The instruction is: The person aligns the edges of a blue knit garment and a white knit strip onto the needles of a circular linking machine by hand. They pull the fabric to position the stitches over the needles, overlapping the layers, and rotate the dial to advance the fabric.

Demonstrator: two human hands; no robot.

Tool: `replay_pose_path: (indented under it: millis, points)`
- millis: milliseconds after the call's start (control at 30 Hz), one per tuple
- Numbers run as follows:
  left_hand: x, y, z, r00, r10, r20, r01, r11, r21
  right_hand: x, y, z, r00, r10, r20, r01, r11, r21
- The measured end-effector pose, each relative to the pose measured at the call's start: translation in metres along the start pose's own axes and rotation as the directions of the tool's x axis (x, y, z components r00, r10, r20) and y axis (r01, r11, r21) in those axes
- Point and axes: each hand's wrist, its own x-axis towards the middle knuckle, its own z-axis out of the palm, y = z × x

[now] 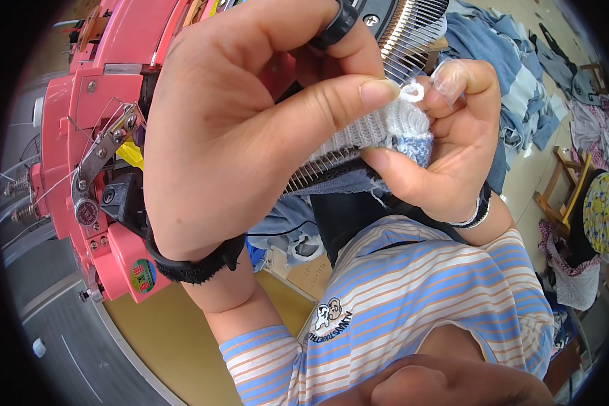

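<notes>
A white-grey ribbed knit piece (407,120) with a blue-and-white speckled part lies along a curved row of thin metal pins (411,42). My left hand (250,128), with a black ring and a black wristband, pinches the knit's upper edge between thumb and index finger. A small white yarn loop (412,91) stands up beside that thumb tip. On the other side my right hand (457,142) is closed on the knit's end, its thumb in front and fingers behind. Clear tape wraps its index fingertip. The left fingertips are partly hidden behind the thumb.
A pink machine (108,122) with metal arms and thread guides stands at the left. Heaped blue-grey fabric (497,61) lies at the upper right. Wooden stools (563,186) and more garments are on the floor at the right. A tan panel (162,345) is below the machine.
</notes>
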Motion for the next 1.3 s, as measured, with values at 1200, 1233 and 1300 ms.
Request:
replay_pose_path:
  millis: [1200,1233,1300]
  points:
    - [0.001,-0.003,-0.013,0.978,0.172,0.121,-0.176,0.984,0.030,0.000,-0.008,-0.009,0.994,0.086,-0.062,-0.092,0.990,-0.107]
    - [-0.001,0.008,-0.012,0.998,-0.027,0.059,0.015,0.983,0.183,0.000,-0.006,-0.010,0.994,0.087,-0.066,-0.094,0.990,-0.107]
    - [0.001,-0.005,-0.020,0.991,0.067,0.114,-0.073,0.996,0.050,0.000,-0.001,-0.013,0.996,-0.001,-0.087,-0.009,0.993,-0.120]
